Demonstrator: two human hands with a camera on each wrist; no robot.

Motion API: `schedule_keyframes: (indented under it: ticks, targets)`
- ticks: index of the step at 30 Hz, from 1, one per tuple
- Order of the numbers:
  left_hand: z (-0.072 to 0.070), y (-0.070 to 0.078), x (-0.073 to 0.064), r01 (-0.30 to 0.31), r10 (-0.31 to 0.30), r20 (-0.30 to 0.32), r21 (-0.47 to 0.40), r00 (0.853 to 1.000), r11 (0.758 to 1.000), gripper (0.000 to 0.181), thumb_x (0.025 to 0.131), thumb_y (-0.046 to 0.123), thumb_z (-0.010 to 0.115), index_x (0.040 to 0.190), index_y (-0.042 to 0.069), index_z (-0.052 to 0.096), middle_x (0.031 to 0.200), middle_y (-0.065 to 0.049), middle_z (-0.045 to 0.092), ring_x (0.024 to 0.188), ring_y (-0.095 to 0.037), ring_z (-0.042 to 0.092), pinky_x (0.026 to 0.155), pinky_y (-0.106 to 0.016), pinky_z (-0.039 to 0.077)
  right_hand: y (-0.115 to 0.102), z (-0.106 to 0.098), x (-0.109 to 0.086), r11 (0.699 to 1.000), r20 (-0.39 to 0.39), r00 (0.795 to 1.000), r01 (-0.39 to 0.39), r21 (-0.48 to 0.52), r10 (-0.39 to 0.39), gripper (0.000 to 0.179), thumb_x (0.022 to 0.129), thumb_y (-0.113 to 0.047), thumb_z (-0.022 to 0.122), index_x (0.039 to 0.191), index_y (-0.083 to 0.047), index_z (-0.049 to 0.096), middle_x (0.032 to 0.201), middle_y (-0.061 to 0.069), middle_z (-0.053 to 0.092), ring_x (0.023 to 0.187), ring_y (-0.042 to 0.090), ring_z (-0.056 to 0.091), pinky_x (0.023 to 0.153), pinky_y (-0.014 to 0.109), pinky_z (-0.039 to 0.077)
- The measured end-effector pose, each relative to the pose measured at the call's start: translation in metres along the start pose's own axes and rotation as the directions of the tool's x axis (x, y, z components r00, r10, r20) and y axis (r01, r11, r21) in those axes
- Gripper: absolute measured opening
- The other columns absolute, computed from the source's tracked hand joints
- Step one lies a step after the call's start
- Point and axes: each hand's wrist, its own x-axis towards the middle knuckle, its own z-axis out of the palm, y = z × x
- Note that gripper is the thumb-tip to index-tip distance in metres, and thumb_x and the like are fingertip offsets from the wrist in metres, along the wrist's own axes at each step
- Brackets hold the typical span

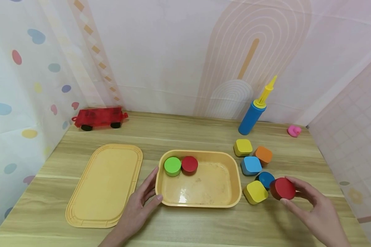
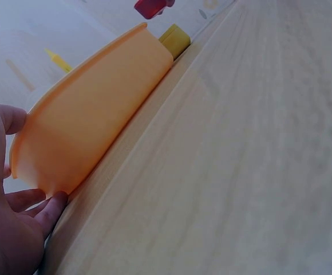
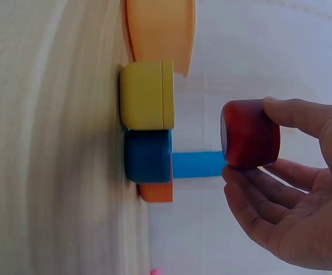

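My right hand holds a round red box between thumb and fingers, raised above the table. In the right wrist view, a seam near one end of the red box looks like a lid line. My left hand grips the left end of a yellow-orange bin, its thumb at the rim and fingers against the side. Inside the bin, at the left, sit a round green box and another round red box, side by side.
Right of the bin are yellow boxes, a light blue box, an orange box and a round dark blue box. A flat lid lies left. Behind are a red toy wagon, a blue-yellow hand pump and a pink duck.
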Motion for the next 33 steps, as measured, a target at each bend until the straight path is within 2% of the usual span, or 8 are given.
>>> schedule_keyframes:
  ticks: [2, 6, 9, 12, 16, 20, 27, 33]
  targets:
    - [0.0, 0.0, 0.0, 0.004, -0.004, 0.001, 0.002, 1.0, 1.0, 0.077, 0.108, -0.005, 0.066, 0.175, 0.014, 0.035, 0.173, -0.024, 0.041, 0.146, -0.014, 0.059, 0.117, -0.02, 0.052, -0.004, 0.001, 0.002, 1.0, -0.003, 1.0, 0.014, 0.012, -0.014, 0.066, 0.089, -0.012, 0.096, 0.149, -0.008, 0.069, 0.14, 0.008, 0.073, 0.106, -0.017, 0.059, 0.09, -0.001, 0.051]
    - [0.0, 0.0, 0.0, 0.011, -0.011, 0.0, 0.008, 1.0, 1.0, 0.077, 0.108, -0.004, 0.066, 0.175, 0.015, 0.034, 0.173, -0.024, 0.041, 0.145, -0.014, 0.059, 0.116, -0.02, 0.052, -0.014, 0.003, 0.007, 0.998, -0.012, 0.998, 0.055, 0.042, -0.055, 0.066, 0.087, -0.008, 0.097, 0.148, -0.009, 0.07, 0.136, -0.022, 0.067, 0.106, -0.013, 0.062, 0.09, 0.001, 0.053]
    - [0.0, -0.001, 0.0, 0.013, -0.013, 0.001, 0.013, 1.0, 1.0, 0.077, 0.108, -0.004, 0.066, 0.175, 0.014, 0.034, 0.173, -0.024, 0.041, 0.146, -0.014, 0.059, 0.116, -0.019, 0.052, -0.02, 0.007, 0.01, 0.993, -0.025, 0.995, 0.095, 0.071, -0.094, 0.066, 0.085, -0.003, 0.097, 0.146, -0.008, 0.071, 0.132, -0.03, 0.065, 0.106, -0.012, 0.064, 0.091, 0.001, 0.053]
    - [0.0, -0.001, 0.0, 0.011, -0.011, 0.0, 0.016, 1.0, 1.0, 0.077, 0.108, -0.003, 0.066, 0.175, 0.014, 0.034, 0.173, -0.023, 0.041, 0.146, -0.014, 0.058, 0.116, -0.019, 0.052, -0.025, 0.011, 0.012, 0.99, -0.019, 0.994, 0.108, 0.087, -0.107, 0.067, 0.084, -0.001, 0.097, 0.145, -0.007, 0.071, 0.134, -0.011, 0.074, 0.106, -0.01, 0.065, 0.092, 0.001, 0.052]
    - [0.0, -0.001, 0.0, 0.005, -0.005, -0.001, 0.014, 1.0, 1.0, 0.077, 0.108, -0.004, 0.066, 0.175, 0.014, 0.035, 0.174, -0.023, 0.041, 0.146, -0.013, 0.058, 0.116, -0.019, 0.053, -0.032, 0.015, 0.015, 0.996, 0.029, 0.997, 0.063, 0.066, -0.065, 0.067, 0.086, -0.007, 0.097, 0.147, -0.008, 0.07, 0.136, 0.013, 0.076, 0.105, -0.01, 0.063, 0.09, 0.001, 0.051]
    - [0.0, -0.002, 0.0, 0.002, -0.002, 0.001, 0.011, 1.0, 1.0, 0.077, 0.108, -0.005, 0.066, 0.176, 0.015, 0.034, 0.174, -0.023, 0.041, 0.146, -0.014, 0.058, 0.116, -0.019, 0.052, -0.038, 0.017, 0.017, 0.997, 0.048, 0.998, 0.047, 0.056, -0.05, 0.065, 0.088, -0.011, 0.097, 0.147, -0.008, 0.07, 0.136, 0.013, 0.076, 0.105, -0.01, 0.062, 0.09, 0.002, 0.051]
    - [0.0, -0.002, 0.0, 0.012, -0.012, 0.0, 0.013, 1.0, 1.0, 0.077, 0.108, -0.003, 0.066, 0.176, 0.015, 0.034, 0.174, -0.022, 0.041, 0.146, -0.015, 0.058, 0.116, -0.019, 0.052, -0.047, 0.024, 0.022, 0.989, 0.028, 0.993, 0.115, 0.093, -0.118, 0.063, 0.087, -0.009, 0.097, 0.145, -0.012, 0.072, 0.13, 0.007, 0.078, 0.103, -0.003, 0.066, 0.091, 0.006, 0.054]
    - [0.0, -0.001, 0.0, 0.016, -0.016, -0.001, 0.01, 1.0, 1.0, 0.077, 0.108, -0.003, 0.066, 0.176, 0.015, 0.034, 0.174, -0.022, 0.041, 0.146, -0.014, 0.058, 0.116, -0.019, 0.052, -0.058, 0.03, 0.025, 0.984, 0.017, 0.991, 0.132, 0.123, -0.135, 0.061, 0.088, -0.01, 0.096, 0.145, -0.013, 0.072, 0.129, 0.006, 0.078, 0.103, -0.001, 0.066, 0.089, 0.009, 0.055]
